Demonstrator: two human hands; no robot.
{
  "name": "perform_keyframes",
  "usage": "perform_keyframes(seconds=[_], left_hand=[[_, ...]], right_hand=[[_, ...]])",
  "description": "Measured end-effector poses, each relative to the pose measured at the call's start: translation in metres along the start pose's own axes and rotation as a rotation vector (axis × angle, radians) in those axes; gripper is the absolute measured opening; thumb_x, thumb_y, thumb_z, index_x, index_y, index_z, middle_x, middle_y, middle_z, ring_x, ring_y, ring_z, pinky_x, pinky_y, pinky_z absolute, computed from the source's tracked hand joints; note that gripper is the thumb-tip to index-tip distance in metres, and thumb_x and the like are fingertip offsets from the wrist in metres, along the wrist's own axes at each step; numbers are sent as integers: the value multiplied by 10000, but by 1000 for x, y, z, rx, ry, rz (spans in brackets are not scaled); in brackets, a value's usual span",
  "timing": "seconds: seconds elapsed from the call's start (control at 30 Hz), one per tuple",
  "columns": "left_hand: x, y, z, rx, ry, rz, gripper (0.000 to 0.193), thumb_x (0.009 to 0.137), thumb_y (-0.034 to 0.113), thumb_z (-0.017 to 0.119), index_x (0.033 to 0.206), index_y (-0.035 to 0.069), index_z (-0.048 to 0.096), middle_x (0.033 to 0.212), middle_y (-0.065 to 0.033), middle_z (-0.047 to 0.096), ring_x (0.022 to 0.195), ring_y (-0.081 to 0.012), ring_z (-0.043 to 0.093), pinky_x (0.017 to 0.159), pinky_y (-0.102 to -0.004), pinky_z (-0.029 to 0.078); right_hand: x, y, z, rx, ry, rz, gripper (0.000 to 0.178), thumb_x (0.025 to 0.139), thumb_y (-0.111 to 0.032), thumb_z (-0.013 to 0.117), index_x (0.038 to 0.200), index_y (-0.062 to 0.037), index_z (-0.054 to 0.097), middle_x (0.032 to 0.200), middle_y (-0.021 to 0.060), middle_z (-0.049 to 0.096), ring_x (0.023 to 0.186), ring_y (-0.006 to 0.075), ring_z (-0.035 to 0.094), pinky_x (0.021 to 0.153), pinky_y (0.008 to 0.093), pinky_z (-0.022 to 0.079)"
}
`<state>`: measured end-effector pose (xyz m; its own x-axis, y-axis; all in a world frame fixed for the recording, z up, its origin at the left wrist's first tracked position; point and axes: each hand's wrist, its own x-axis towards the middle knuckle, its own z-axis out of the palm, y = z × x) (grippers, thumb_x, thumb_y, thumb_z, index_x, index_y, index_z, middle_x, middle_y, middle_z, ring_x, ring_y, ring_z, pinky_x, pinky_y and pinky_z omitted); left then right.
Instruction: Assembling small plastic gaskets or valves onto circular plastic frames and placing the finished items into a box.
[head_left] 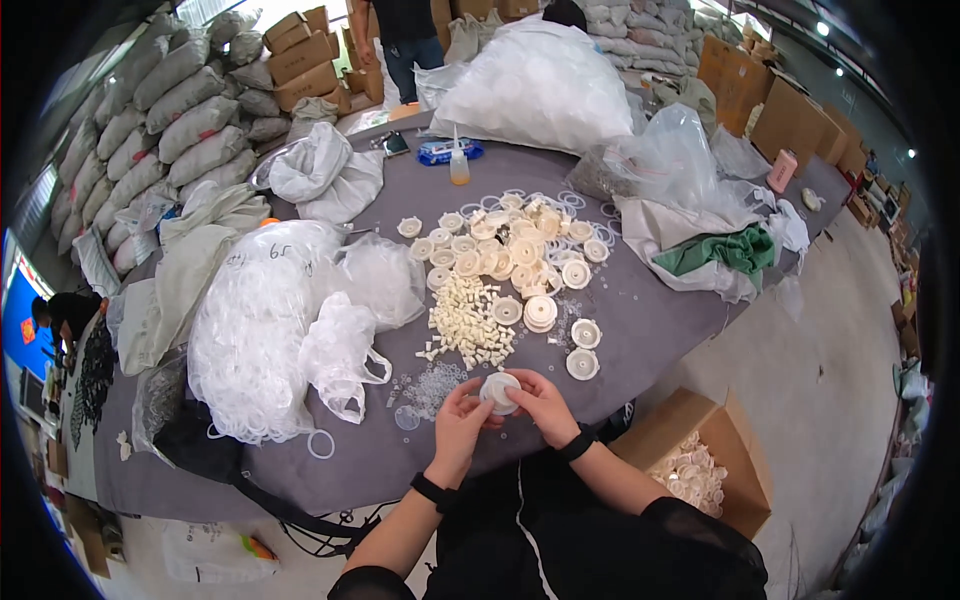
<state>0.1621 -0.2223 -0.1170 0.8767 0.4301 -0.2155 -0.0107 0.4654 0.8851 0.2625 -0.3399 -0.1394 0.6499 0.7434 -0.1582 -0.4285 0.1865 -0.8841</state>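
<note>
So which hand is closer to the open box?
Right: the right hand is left of the box; the left hand is farther left, across the disc both hold.

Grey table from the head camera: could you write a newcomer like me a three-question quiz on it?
1. True or false: the left hand and right hand both touch one pale round part.
2. What colour is the bottle toward the table's far right? A blue, B pink, C black.
3. Fill in: the open cardboard box is on the person's ____ side.

Key: 1 true; 2 B; 3 right.
</note>
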Motion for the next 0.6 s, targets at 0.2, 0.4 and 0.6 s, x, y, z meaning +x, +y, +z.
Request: perform_keyframes(seconds=[0.2, 0.4, 0.6], left_hand=[[-1, -2, -8, 62, 82, 68, 159, 782, 49, 597, 916, -28, 562, 762, -85, 606, 629, -136, 602, 580, -229, 500], [-8, 5, 1, 101, 108, 174, 148, 758, 11, 612, 898, -11, 570, 783, -62, 597, 642, -103, 580, 590, -201, 470], [-10, 9, 1, 312, 120, 461, 102, 737, -27, 619, 832, -11, 584, 846, -44, 548, 694, -83, 546, 602, -178, 438]], right_hand=[[-3, -1, 5, 69, 86, -58, 345, 804, -65, 565, 1127, -9, 460, 1005, 71, 576, 916, 125, 551, 754, 231, 453], [-5, -1, 19, 118, 64, -258, 323, 796, -32, 576, 1094, -14, 455, 953, 50, 575, 856, 102, 551, 738, 224, 445], [-22, -12, 24, 132, 12, -210, 298, 840, -95, 537, 1115, -13, 459, 985, 42, 560, 875, 88, 535, 750, 221, 438]])
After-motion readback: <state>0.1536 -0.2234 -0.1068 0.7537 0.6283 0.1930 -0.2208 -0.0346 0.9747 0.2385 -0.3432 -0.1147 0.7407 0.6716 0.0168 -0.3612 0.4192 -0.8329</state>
